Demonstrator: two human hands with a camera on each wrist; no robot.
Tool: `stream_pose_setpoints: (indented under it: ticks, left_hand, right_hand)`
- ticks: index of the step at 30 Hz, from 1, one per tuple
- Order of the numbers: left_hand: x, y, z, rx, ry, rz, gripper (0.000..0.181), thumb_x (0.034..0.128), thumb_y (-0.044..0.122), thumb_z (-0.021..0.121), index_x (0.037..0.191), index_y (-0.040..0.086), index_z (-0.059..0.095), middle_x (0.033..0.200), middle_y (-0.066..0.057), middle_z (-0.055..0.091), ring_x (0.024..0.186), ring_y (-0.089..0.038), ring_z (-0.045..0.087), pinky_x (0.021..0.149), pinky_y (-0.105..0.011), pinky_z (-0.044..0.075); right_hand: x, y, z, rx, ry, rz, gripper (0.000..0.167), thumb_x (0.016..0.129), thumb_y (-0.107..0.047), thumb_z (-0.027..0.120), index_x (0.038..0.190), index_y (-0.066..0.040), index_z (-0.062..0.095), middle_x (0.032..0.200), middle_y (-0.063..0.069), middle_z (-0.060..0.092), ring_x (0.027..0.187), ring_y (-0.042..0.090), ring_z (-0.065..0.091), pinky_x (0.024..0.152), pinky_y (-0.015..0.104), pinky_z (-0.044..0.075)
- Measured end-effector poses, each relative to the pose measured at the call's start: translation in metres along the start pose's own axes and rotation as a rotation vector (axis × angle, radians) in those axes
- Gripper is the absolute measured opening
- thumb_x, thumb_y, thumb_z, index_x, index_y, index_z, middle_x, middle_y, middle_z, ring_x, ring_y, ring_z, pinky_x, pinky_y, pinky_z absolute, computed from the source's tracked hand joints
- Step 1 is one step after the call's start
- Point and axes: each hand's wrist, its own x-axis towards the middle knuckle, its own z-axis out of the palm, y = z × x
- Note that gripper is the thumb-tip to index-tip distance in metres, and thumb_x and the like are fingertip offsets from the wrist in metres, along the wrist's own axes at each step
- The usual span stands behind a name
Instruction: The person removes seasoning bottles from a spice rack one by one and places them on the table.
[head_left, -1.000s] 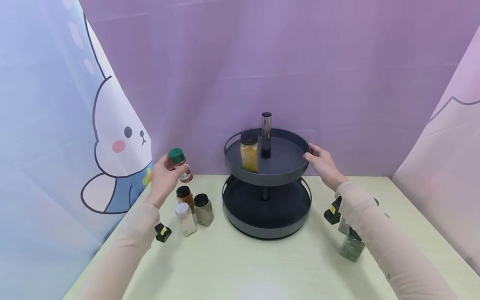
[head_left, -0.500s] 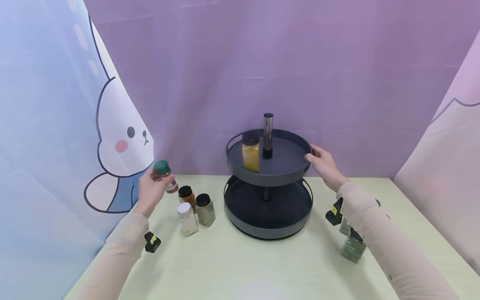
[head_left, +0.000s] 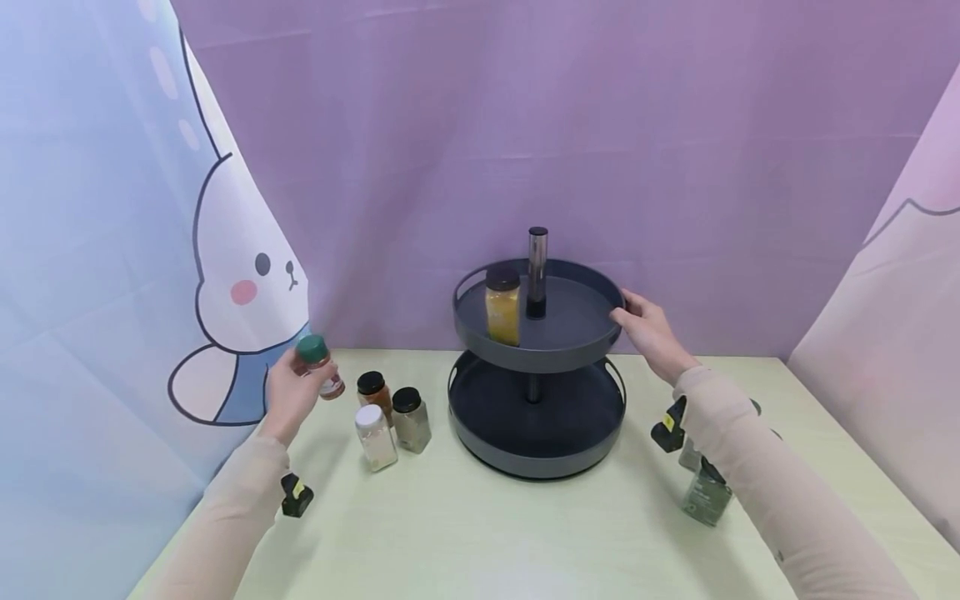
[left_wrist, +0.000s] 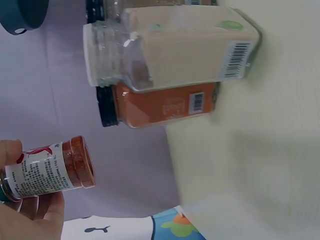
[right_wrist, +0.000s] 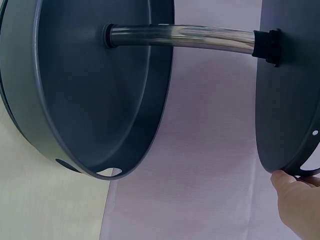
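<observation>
My left hand (head_left: 288, 396) holds a small spice jar (head_left: 330, 385) with a green lid and red contents, tilted, left of the other jars. In the left wrist view, thumb and fingers wrap the lid end of this jar (left_wrist: 45, 172). My right hand (head_left: 652, 337) grips the right handle of the upper tray (head_left: 551, 360) of a dark two-tier turntable rack. The right wrist view has the right thumb (right_wrist: 282, 181) pressed on that tray's edge. A black-lidded jar of yellow spice (head_left: 503, 315) stands on the upper tray. The lower tray (head_left: 525, 462) holds nothing.
Left of the rack stand an orange spice jar (head_left: 378, 398), a white-lidded jar (head_left: 377, 443) and a black-lidded greyish jar (head_left: 412, 427). A green jar (head_left: 707, 498) and others sit partly behind my right sleeve (head_left: 780, 483). A purple curtain (head_left: 420, 167) hangs behind the table.
My left hand has moved left, down and closer with the green-lidded spice jar, away from behind the orange jar. The right hand stays on the upper tray, and the rack keeps its place.
</observation>
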Motion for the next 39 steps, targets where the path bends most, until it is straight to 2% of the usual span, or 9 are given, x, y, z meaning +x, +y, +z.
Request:
stream_pose_setpoints:
  ticks: [9, 17, 24, 39]
  left_hand:
    - [0.002, -0.012, 0.003, 0.023, -0.007, -0.027, 0.047, 0.0859, 0.024, 0.061, 0.127, 0.005, 0.047, 0.124, -0.017, 0.055, 0.116, -0.029, 0.049, 0.099, -0.048, 0.039]
    - [-0.002, -0.019, 0.006, 0.007, -0.008, -0.035, 0.048, 0.0863, 0.025, 0.060, 0.127, 0.004, 0.046, 0.125, -0.018, 0.053, 0.116, -0.030, 0.049, 0.095, -0.046, 0.042]
    - [-0.005, -0.026, 0.005, 0.010, -0.036, -0.060, 0.049, 0.0875, 0.025, 0.059, 0.129, 0.003, 0.045, 0.129, -0.019, 0.051, 0.120, -0.033, 0.046, 0.098, -0.052, 0.040]
    - [-0.008, -0.045, 0.007, 0.012, -0.038, -0.132, 0.048, 0.0872, 0.019, 0.059, 0.129, 0.002, 0.043, 0.128, -0.020, 0.050, 0.119, -0.033, 0.046, 0.100, -0.053, 0.038]
  right_hand:
    - [-0.002, 0.000, 0.001, 0.015, 0.000, -0.012, 0.063, 0.093, -0.016, 0.040, 0.147, -0.003, 0.009, 0.150, 0.018, 0.021, 0.137, 0.029, 0.023, 0.112, 0.045, 0.022]
    - [-0.004, 0.000, 0.002, 0.018, -0.011, -0.014, 0.063, 0.093, -0.017, 0.039, 0.147, -0.005, 0.008, 0.151, 0.016, 0.018, 0.139, 0.027, 0.019, 0.113, 0.045, 0.020]
    - [-0.005, -0.001, 0.003, 0.010, -0.002, -0.011, 0.064, 0.093, -0.018, 0.040, 0.147, -0.005, 0.008, 0.151, 0.016, 0.017, 0.139, 0.027, 0.018, 0.113, 0.044, 0.020]
    - [-0.006, -0.001, 0.002, 0.011, -0.003, -0.010, 0.064, 0.093, -0.018, 0.041, 0.147, -0.004, 0.008, 0.151, 0.016, 0.017, 0.138, 0.027, 0.020, 0.113, 0.044, 0.022]
